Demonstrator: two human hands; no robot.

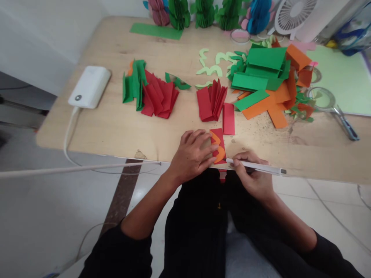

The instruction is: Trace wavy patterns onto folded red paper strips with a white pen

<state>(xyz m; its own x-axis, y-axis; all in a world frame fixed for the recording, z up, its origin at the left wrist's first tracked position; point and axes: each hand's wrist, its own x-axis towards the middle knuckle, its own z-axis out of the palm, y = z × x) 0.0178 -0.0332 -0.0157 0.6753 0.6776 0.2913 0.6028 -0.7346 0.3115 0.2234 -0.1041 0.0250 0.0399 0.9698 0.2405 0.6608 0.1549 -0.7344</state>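
My left hand [193,156] lies with its fingers spread, fingertips pressing an orange curvy paper piece [220,153] onto a small red paper [219,135] at the table's front edge. Between the fingers of my right hand [253,173] is a slim white pen [261,166], whose tip touches the right side of the orange piece. Just behind these lies a red folded strip [228,119], with a fanned stack of red folded papers [211,101] to its left.
Farther left are more red papers [160,96], green folds [135,83] and a white power bank [89,87] with a cable. Green papers [265,63] and orange papers [278,98] pile up at right, near tape rolls and a cutter [346,123]. A fan [294,15] stands behind.
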